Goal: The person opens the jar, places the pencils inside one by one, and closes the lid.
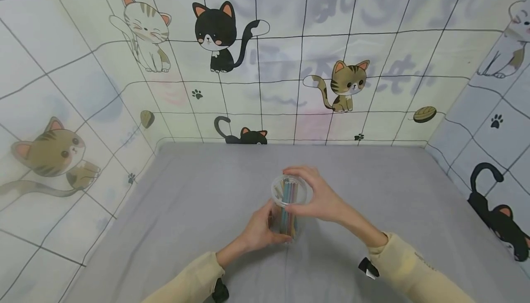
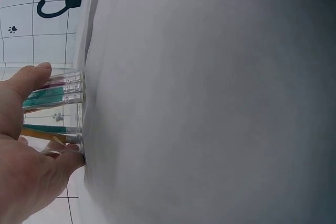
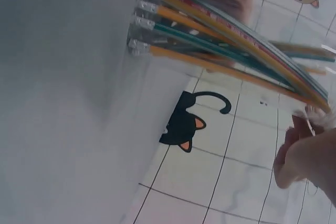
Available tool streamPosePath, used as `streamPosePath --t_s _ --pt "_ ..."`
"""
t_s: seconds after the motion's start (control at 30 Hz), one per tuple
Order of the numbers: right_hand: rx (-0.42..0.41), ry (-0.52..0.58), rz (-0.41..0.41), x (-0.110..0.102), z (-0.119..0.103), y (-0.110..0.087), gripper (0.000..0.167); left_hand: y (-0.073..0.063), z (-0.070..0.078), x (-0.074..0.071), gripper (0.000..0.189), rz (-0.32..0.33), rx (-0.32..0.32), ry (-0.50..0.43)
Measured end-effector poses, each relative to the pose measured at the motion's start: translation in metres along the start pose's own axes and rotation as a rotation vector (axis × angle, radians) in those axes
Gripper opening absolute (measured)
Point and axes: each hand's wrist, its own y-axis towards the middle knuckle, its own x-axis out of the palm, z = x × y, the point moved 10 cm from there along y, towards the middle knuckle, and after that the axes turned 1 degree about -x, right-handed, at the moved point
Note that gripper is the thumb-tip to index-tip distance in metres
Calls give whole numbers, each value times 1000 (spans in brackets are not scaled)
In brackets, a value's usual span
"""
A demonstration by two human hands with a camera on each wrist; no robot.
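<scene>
A clear plastic jar (image 1: pixel 276 218) stands on the grey cloth near the middle of the table in the head view. Several coloured pencils (image 1: pixel 287 218) are inside it, seen through its wall. In the right wrist view, the pencils (image 3: pixel 226 32) lean across one another, metal ferrules at the table end. My left hand (image 1: pixel 260 230) grips the jar low down, thumb on the near side. At the top, my right hand (image 1: pixel 318 196) holds the round clear lid (image 1: pixel 304 191) between thumb and fingers. Whether the lid sits fully on the rim, I cannot tell.
Grey cloth (image 1: pixel 198 192) covers the table on all sides of the jar. A cat-printed curtain (image 1: pixel 281 63) with grid lines rises behind the table and along both sides. Dark straps (image 1: pixel 368 267) show at both sleeve cuffs.
</scene>
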Motion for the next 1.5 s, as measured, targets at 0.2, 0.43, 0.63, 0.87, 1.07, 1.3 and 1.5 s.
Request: streamPosePath --t_s 0.2,0.43,0.63,0.87,1.07,1.3,1.5 --pt "45 -93 235 -3 -7 -6 62 0 2 -1 84 10 -10 0" --pt "29 -27 12 5 -4 -2 79 1 1 0 89 6 2 -10" --pt "-8 92 -140 7 2 1 72 0 0 2 87 4 -10 15" --pt "68 125 -80 5 9 2 68 0 0 3 89 9 -32 12" --pt "154 125 95 6 11 -3 65 -1 0 2 89 22 -34 -1" --pt "100 145 -12 6 12 -4 71 -1 -2 4 90 1 -32 -30" --pt "-27 236 -163 7 9 1 71 -1 -4 6 97 -25 -39 -49"
